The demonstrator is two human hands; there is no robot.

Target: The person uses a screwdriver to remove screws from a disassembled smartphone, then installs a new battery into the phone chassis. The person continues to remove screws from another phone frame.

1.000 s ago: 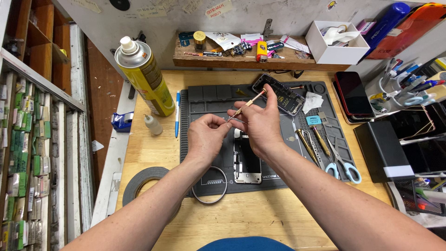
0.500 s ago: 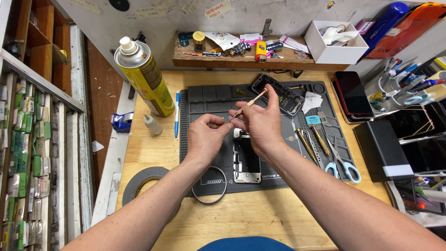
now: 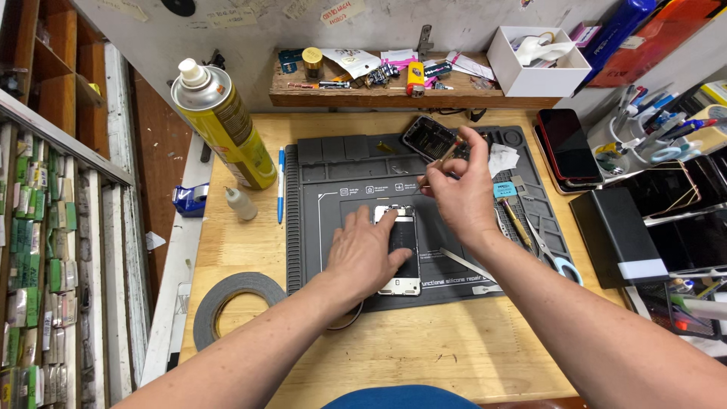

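left hand flat on the opened phone, palm down, fingers spread and pressing the frame against the dark grey repair mat, index finger reaching up to the phone's top edge; nothing gripped, only held down. right hand raised just above the mat, up and to the right of the phone, fingers pinched narrowly around a thin wooden stick that slants up towards the top of the mat; tip of the stick hidden by the fingers, so contact with anything below cannot be told. phone lying upright in the middle of the mat, screen removed, inner parts showing, lower end near the mat's front edge. behind the right hand, a second opened phone body tilted in the mat's upper compartments, beside a crumpled white tissue. to the right of the right wrist, scissors with blue handles and a few slim tools lying on the mat. left of the mat, a blue pen, a small white dropper bottle and a tall yellow spray can standing on the wooden bench. near the left forearm, a roll of grey tape flat on the bench. well to the right, a dark phone with a red edge lying face up.
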